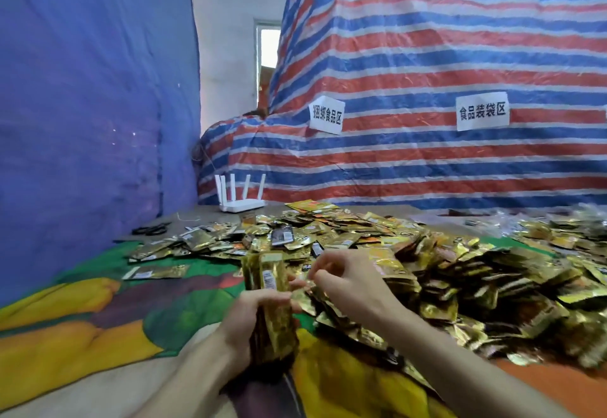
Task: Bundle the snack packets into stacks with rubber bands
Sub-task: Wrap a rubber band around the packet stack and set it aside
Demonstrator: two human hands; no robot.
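My left hand (244, 325) grips a stack of gold snack packets (267, 286), held upright on its edge in front of me. My right hand (348, 281) hovers just right of the stack, its fingers curled and pinched over the near edge of a big heap of loose gold packets (443, 273). Whether it pinches a packet or a rubber band I cannot tell. Several single packets (157, 272) lie flat to the left of the stack.
The packets lie on a colourful printed cloth (82, 335). A white router (243, 202) and black scissors (151, 229) sit at the back left. A striped tarp with two paper signs (427, 89) rises behind, and a blue sheet (82, 105) hangs at the left.
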